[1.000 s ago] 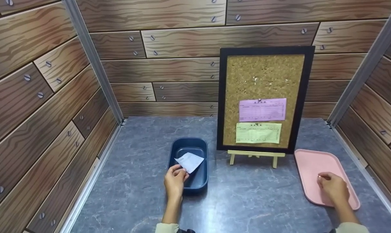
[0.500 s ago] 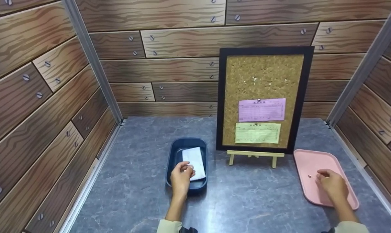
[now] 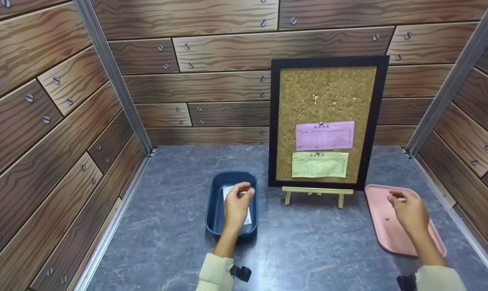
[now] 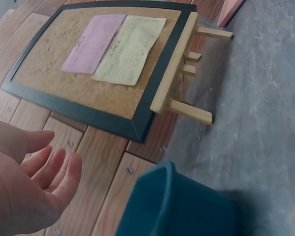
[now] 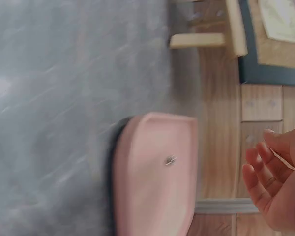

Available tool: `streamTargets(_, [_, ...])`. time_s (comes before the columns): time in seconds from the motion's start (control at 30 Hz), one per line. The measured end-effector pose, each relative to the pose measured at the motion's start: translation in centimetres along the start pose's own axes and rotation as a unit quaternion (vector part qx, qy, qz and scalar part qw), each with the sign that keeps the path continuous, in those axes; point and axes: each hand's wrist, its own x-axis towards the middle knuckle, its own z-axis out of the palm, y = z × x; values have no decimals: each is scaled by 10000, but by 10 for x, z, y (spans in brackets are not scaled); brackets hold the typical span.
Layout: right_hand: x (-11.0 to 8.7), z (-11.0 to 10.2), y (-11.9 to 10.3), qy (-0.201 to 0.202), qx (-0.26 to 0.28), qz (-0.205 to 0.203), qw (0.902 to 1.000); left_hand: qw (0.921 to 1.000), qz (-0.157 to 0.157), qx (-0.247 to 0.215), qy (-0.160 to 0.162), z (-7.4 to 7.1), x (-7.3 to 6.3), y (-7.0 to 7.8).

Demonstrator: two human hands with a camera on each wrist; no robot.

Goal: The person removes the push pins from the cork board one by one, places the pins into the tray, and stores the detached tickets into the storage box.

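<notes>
1. Far left: plank-patterned wall with a screw-head print, edging the grey marbled tabletop.
2. Next, on the tabletop: deep blue bin with rounded corners, upright, near the corkboard but apart from it.
3. Over the bin: left hand, half open, fingers relaxed and loosely bent, holding nothing, clear of the bin in the left wrist view. Behind it, a pale green sleeve and a dark strap.
4. Inside the bin, partly hidden under the left hand: white paper.
5. Right of the bin: corkboard in a black frame, propped on a small pale wooden stand. Pinned on its lower half, one above the other and near each other: purple slip, then yellow-green slip, both printed with a form.
6. Right again, just beside the frame: pink tray, flat on the tabletop, with a small metallic pin lying on it.
7. Above the tray's far part: right hand, half open, fingers loosely curved, gripping nothing, apart from tray and pin.
</notes>
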Motion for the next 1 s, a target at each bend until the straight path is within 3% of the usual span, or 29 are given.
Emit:
streamTargets(0.37, [21, -4, -71, 499, 507, -600, 9957, 9962, 729, 21, -467, 50, 32, 26])
streamTargets(0.67, [38, 1, -123, 635, 756, -1246, 9873, 9941, 791, 81, -736, 91, 55, 48])
streamTargets(1.0, [60, 17, -159, 614, 650, -1613, 9829, 9931, 802, 474, -713, 116, 70, 63])
